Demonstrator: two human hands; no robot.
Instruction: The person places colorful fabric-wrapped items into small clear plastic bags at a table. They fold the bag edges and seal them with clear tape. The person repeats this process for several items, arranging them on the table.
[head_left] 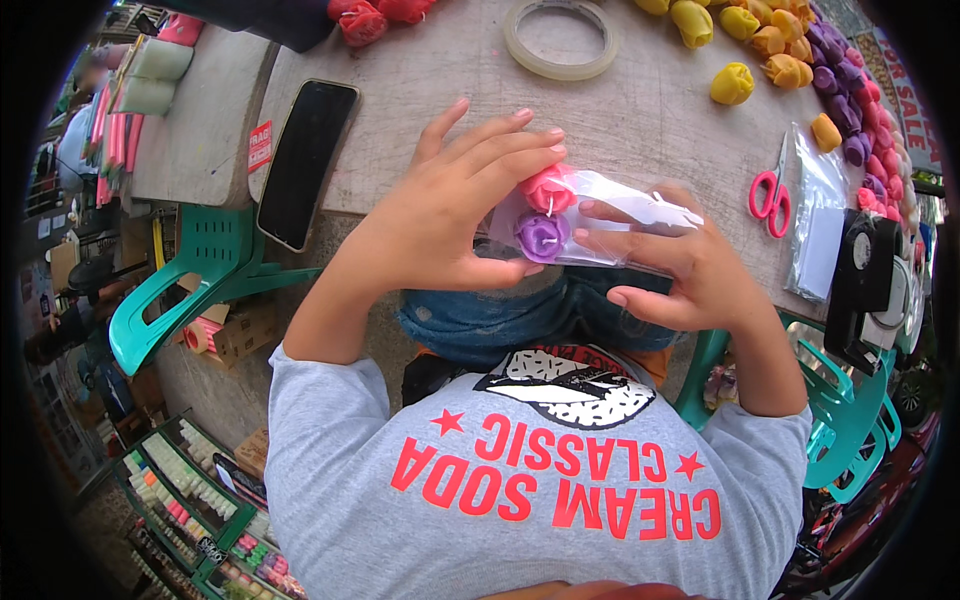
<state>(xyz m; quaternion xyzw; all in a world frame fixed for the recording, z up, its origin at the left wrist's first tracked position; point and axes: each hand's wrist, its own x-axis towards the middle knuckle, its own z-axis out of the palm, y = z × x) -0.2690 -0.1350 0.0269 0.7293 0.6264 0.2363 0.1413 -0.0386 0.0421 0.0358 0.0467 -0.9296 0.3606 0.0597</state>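
Observation:
Near the table's front edge, a clear plastic bag (615,220) contains a pink rose-shaped candle (548,188) and a purple one (542,237), both with white wicks. My left hand (440,205) grips the bag from the left, fingertips over the pink candle and thumb beside the purple one. My right hand (690,260) holds the bag's right part, two fingers on the plastic, with some fingers partly hidden behind it.
A phone (308,165) lies left; a tape roll (561,62) sits behind the bag. Yellow (732,84), purple and pink flower candles crowd the right, near pink scissors (769,203), plastic bags (812,250) and a black dispenser (855,280). Green chairs (175,300) flank me.

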